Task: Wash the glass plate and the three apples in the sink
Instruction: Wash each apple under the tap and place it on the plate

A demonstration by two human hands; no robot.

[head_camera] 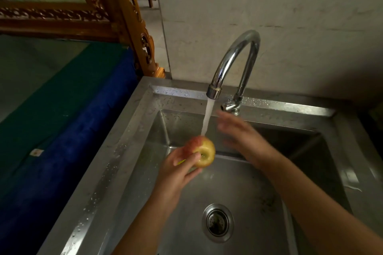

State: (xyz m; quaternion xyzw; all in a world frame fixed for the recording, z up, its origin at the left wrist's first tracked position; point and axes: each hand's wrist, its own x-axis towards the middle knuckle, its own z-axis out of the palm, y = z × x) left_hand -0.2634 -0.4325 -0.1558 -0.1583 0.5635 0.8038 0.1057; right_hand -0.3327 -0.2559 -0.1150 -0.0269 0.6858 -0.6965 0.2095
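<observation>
My left hand (pixel 178 168) grips a red and yellow apple (pixel 204 152) over the steel sink (pixel 128 151), right under the water stream (pixel 207 118) running from the chrome tap (pixel 234 62). My right hand (pixel 238 132) is blurred, fingers spread, holding nothing, just right of the stream and below the tap handle (pixel 229 106). The glass plate and the other apples are not in view.
The drain strainer (pixel 217 222) sits in the basin floor. Droplets cover the sink's rim. A blue and green cloth (pixel 62 130) lies left of the sink, with a carved wooden frame (pixel 116 18) behind it. A pale wall backs the tap.
</observation>
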